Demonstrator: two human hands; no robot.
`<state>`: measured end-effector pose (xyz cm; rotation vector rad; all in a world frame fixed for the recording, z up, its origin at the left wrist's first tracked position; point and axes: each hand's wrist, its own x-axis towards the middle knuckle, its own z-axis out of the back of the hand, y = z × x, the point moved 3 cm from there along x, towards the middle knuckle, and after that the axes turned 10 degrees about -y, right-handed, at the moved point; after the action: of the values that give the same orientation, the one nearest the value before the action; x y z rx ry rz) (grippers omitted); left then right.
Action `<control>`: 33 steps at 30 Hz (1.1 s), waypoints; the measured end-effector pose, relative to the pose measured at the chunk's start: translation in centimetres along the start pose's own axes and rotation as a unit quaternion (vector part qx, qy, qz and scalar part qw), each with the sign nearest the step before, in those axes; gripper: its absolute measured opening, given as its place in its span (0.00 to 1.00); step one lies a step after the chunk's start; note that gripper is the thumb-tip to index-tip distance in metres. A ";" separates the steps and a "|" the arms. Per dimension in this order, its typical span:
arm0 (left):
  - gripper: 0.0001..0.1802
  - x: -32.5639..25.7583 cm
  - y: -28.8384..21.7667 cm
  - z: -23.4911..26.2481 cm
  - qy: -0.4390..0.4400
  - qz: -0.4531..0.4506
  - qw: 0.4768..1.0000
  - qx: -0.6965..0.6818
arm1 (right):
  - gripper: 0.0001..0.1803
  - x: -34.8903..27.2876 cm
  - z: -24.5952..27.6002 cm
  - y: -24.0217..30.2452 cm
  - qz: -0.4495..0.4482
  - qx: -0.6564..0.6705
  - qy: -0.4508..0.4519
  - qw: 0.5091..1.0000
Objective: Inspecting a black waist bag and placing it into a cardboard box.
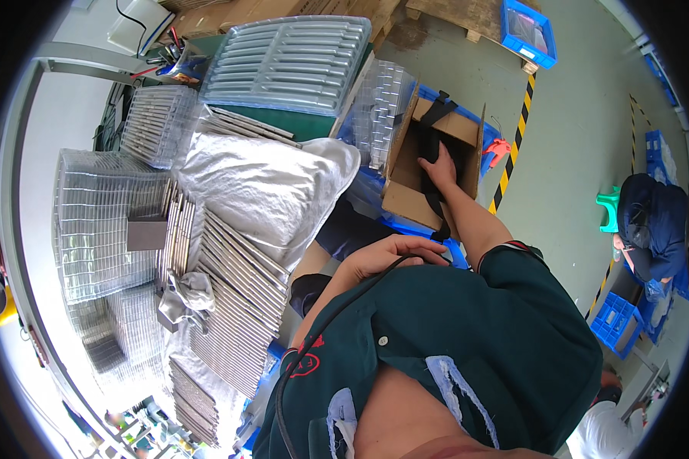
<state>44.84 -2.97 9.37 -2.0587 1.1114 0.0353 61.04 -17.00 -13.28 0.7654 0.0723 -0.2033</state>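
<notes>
My right hand (441,170) reaches down into an open cardboard box (407,200) to the right of the bench. Its thumb and fingers close round a dark, soft-looking black item (430,141), whose lower part is lost in the box's shadow. Black straps (439,109) hang over the box's far flap and near side. Close to my body, my left hand (396,252) has its fingers stretched out, pointing right, and holds nothing that I can see. A thin dark cable (344,301) runs along my chest toward that hand.
On the bench at left lie rows of thin metal rods (233,302), a silvery cloth (272,191), a crumpled cloth (187,297) and clear plastic trays (287,65). A blue crate (530,34) stands at the far right. Another person (654,229) sits by the right edge.
</notes>
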 end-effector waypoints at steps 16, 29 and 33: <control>0.24 -0.2 0.4 0.2 -0.012 0.015 1.000 -0.014 | 0.38 3.3 4.1 2.3 -0.147 -0.178 0.094 0.968; 0.24 3.9 -1.5 3.6 -0.287 -0.101 0.747 0.591 | 0.24 4.4 4.8 0.6 0.045 -0.093 0.076 0.992; 0.15 4.3 -0.8 4.0 -0.331 -0.179 0.671 0.639 | 0.22 2.3 7.2 2.5 -0.010 -0.013 0.113 0.993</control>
<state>49.39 -3.14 5.55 -0.7542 0.0584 -0.1462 63.75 -20.59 -6.73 0.7601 0.2979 -0.1344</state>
